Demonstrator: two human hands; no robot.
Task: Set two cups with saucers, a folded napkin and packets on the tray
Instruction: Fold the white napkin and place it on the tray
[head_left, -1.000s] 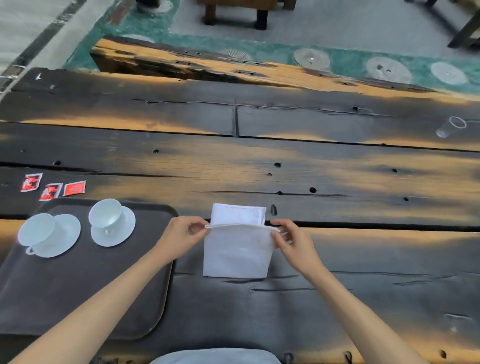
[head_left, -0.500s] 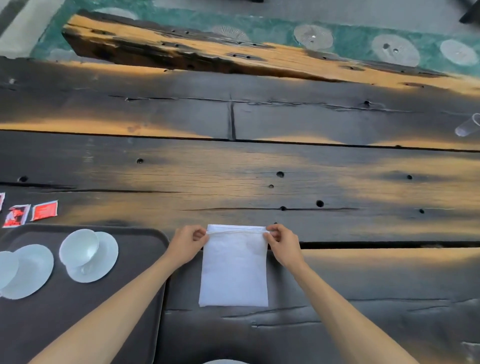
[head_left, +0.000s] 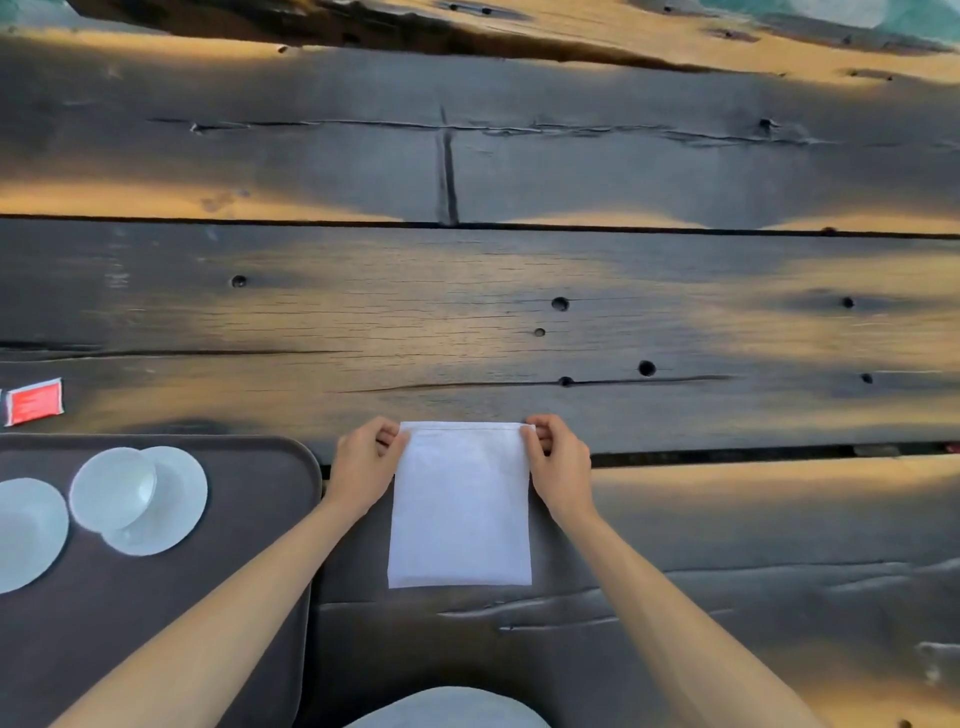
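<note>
Head view: the left hand and right hand are each pinching a far corner of one folded white napkin, fingers curled onto its top edge. The napkin is lying flat on the dark wooden table, just right of the tray. One cup is sitting on its saucer; a second saucer is showing at the frame edge. One red packet is lying beyond the tray.
</note>
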